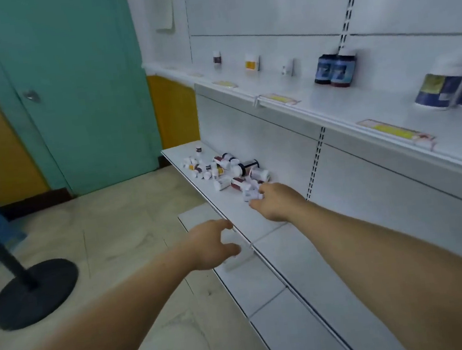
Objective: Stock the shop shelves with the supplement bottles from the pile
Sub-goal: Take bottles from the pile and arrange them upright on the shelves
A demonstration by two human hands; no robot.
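I'm at the picking step; right hand (277, 201) closing on a bottle (250, 194) at the pile (223, 170), mid-frame; left hand (213, 244) loose, empty; next, lift to the shelf (332, 111).

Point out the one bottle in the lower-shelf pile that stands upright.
The small white bottle at the pile's far end, nearest the green door; the others lie on their sides.
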